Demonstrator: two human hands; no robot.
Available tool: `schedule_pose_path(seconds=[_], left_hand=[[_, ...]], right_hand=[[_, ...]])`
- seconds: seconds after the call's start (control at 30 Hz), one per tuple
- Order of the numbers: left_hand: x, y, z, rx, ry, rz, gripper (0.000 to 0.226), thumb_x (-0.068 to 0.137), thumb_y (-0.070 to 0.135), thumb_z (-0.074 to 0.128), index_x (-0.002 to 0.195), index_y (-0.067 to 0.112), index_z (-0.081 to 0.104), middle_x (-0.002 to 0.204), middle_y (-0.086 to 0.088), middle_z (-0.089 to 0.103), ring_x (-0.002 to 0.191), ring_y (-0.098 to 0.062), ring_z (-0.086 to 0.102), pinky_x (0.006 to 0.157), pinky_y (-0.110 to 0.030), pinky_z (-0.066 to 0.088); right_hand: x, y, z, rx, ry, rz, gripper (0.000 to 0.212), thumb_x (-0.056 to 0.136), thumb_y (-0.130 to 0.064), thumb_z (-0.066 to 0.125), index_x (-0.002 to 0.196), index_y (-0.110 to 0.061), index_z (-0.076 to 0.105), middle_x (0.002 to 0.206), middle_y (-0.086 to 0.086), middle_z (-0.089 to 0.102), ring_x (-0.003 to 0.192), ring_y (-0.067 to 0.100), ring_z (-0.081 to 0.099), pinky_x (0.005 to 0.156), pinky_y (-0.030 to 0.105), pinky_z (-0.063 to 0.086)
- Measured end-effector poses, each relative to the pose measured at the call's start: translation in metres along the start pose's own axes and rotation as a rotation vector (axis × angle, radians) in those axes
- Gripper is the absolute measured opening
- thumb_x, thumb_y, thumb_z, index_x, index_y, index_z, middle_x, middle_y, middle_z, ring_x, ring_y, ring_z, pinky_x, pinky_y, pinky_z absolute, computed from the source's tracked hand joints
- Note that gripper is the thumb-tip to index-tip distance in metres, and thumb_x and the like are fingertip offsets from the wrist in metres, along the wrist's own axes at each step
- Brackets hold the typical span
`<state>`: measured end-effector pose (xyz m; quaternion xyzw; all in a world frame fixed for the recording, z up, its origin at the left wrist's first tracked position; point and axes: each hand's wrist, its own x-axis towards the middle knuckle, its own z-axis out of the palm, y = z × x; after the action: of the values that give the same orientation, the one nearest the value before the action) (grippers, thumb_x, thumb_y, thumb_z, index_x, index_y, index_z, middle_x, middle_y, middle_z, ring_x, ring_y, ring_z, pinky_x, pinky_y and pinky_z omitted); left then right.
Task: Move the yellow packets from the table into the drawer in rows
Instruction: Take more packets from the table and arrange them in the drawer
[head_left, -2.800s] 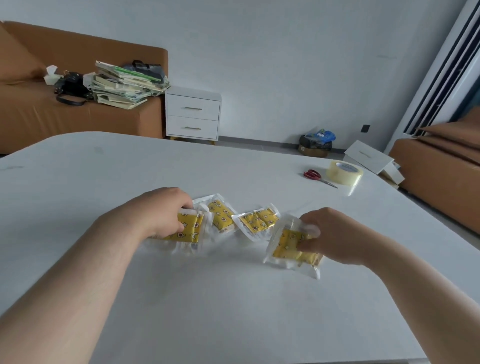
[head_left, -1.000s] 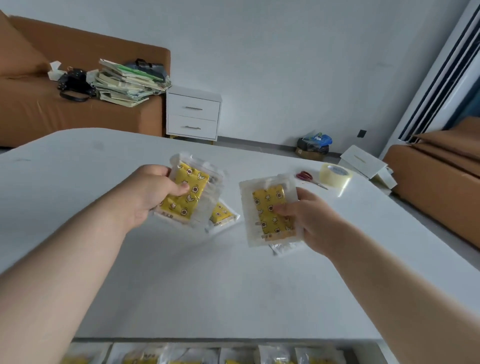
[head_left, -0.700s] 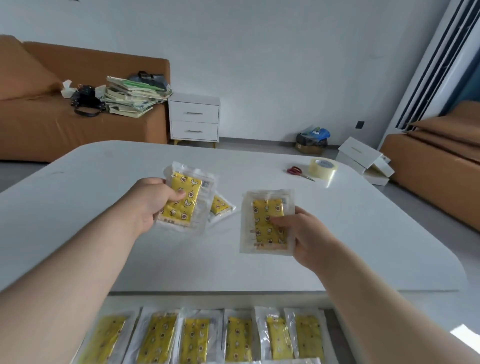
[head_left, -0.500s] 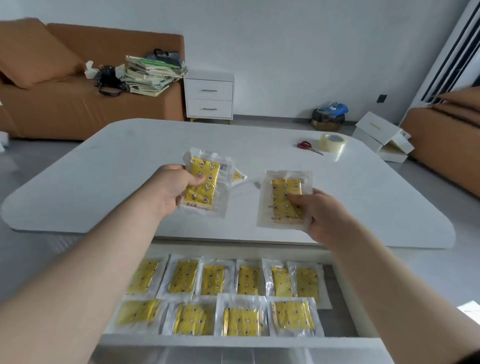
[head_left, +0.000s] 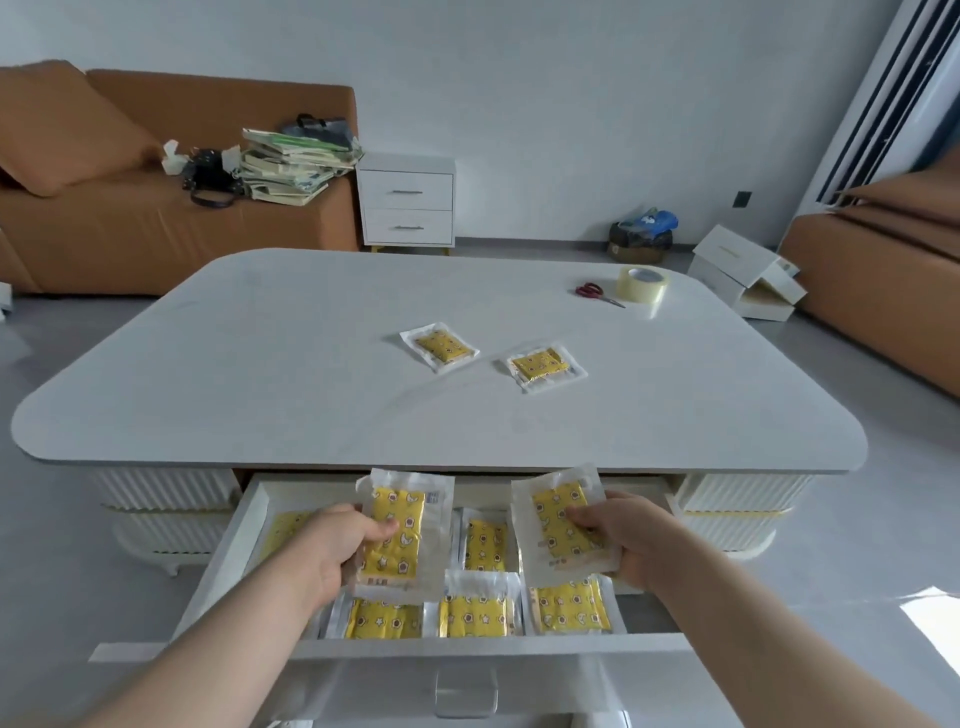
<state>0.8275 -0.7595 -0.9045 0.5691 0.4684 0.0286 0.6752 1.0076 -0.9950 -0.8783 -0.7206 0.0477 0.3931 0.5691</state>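
My left hand (head_left: 332, 551) grips a yellow packet (head_left: 402, 535) in clear wrap, held upright over the open white drawer (head_left: 249, 525). Another yellow packet (head_left: 558, 519) is pinched in my right hand (head_left: 623, 535), also above the drawer. Inside the drawer lie several yellow packets in rows, such as one (head_left: 472, 616) at the front middle. Two more yellow packets stay on the white table (head_left: 260, 364): one (head_left: 440, 345) near the middle and one (head_left: 543, 365) to its right.
Red scissors (head_left: 595, 292) and a roll of clear tape (head_left: 641, 283) sit at the table's far right. Brown sofas stand left and right, a white nightstand (head_left: 408, 200) against the wall, white boxes (head_left: 745, 270) on the floor.
Both hands lifted a packet each off the table and brought them down and back over the open drawer. The view pulled back, showing the whole table and drawer.
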Motion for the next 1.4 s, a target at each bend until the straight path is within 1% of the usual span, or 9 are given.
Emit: schedule_pose_path(seconds=[0.1,0.33,0.43,0.53,0.7,0.9,1.17,1.3,1.4], left_hand=[[0.022,-0.017,-0.004,0.042,0.012,-0.046,0.042,0.064,0.005,0.086,0.101,0.0,0.066,0.098,-0.018,0.073,0.095,-0.034,0.067,0.093,-0.051,0.052],[0.058,-0.028,0.001,0.055,0.001,-0.16,0.039,0.069,0.007,0.083,0.103,0.0,0.064,0.096,-0.02,0.074,0.092,-0.038,0.07,0.085,-0.055,0.056],[0.076,-0.034,0.006,0.078,0.019,-0.185,0.036,0.072,0.013,0.083,0.1,0.0,0.064,0.096,-0.017,0.073,0.093,-0.036,0.069,0.09,-0.05,0.054],[0.093,-0.037,0.01,0.114,0.061,-0.213,0.041,0.068,0.017,0.086,0.1,0.001,0.065,0.101,-0.014,0.071,0.097,-0.034,0.066,0.094,-0.047,0.051],[0.104,-0.034,0.027,0.134,0.092,-0.22,0.023,0.08,0.009,0.077,0.099,0.001,0.067,0.098,-0.017,0.071,0.09,-0.037,0.069,0.084,-0.05,0.057],[0.112,-0.032,0.047,0.202,0.201,-0.137,0.035,0.073,0.013,0.083,0.102,0.004,0.064,0.096,-0.013,0.07,0.087,-0.033,0.068,0.079,-0.042,0.057],[0.117,-0.03,0.054,0.367,0.246,-0.1,0.05,0.075,0.019,0.083,0.114,0.004,0.057,0.102,-0.011,0.065,0.091,-0.031,0.065,0.074,-0.036,0.056],[0.115,-0.03,0.058,0.565,0.293,-0.042,0.045,0.079,0.025,0.08,0.114,0.006,0.057,0.083,-0.004,0.057,0.071,-0.021,0.059,0.048,-0.025,0.043],[0.115,-0.034,0.058,0.734,0.342,0.019,0.034,0.082,0.022,0.076,0.108,0.008,0.06,0.085,-0.002,0.06,0.063,-0.014,0.052,0.043,-0.023,0.036]], right_hand=[[0.013,0.007,0.005,-0.047,0.019,0.029,0.03,0.084,0.001,0.072,0.111,-0.006,0.064,0.1,0.018,0.075,0.09,0.038,0.073,0.084,0.054,0.058],[0.041,0.021,0.029,-0.067,-0.028,0.132,0.029,0.083,-0.003,0.075,0.109,-0.002,0.063,0.101,0.018,0.075,0.091,0.036,0.074,0.088,0.054,0.057],[0.058,0.026,0.043,-0.034,0.004,0.171,0.018,0.086,-0.003,0.071,0.102,0.003,0.063,0.103,0.021,0.073,0.096,0.038,0.071,0.095,0.055,0.053],[0.071,0.03,0.056,0.021,0.017,0.199,0.013,0.089,-0.002,0.069,0.097,0.004,0.061,0.103,0.021,0.072,0.099,0.038,0.07,0.095,0.052,0.054],[0.084,0.035,0.064,0.038,-0.005,0.213,0.018,0.088,-0.001,0.068,0.104,0.003,0.06,0.105,0.021,0.072,0.097,0.037,0.071,0.095,0.052,0.054],[0.095,0.042,0.058,0.051,0.037,0.202,0.021,0.086,-0.002,0.071,0.104,0.003,0.061,0.1,0.022,0.073,0.093,0.039,0.072,0.093,0.054,0.055],[0.097,0.045,0.05,0.041,0.099,0.181,0.023,0.084,-0.005,0.074,0.103,-0.001,0.061,0.099,0.02,0.073,0.091,0.037,0.072,0.093,0.053,0.054],[0.1,0.046,0.054,0.013,0.101,0.181,0.027,0.08,-0.005,0.077,0.103,-0.001,0.062,0.098,0.02,0.073,0.089,0.037,0.073,0.09,0.053,0.056],[0.103,0.046,0.059,-0.028,0.09,0.171,0.035,0.075,-0.007,0.083,0.104,-0.003,0.064,0.097,0.017,0.074,0.089,0.036,0.073,0.089,0.052,0.057]])
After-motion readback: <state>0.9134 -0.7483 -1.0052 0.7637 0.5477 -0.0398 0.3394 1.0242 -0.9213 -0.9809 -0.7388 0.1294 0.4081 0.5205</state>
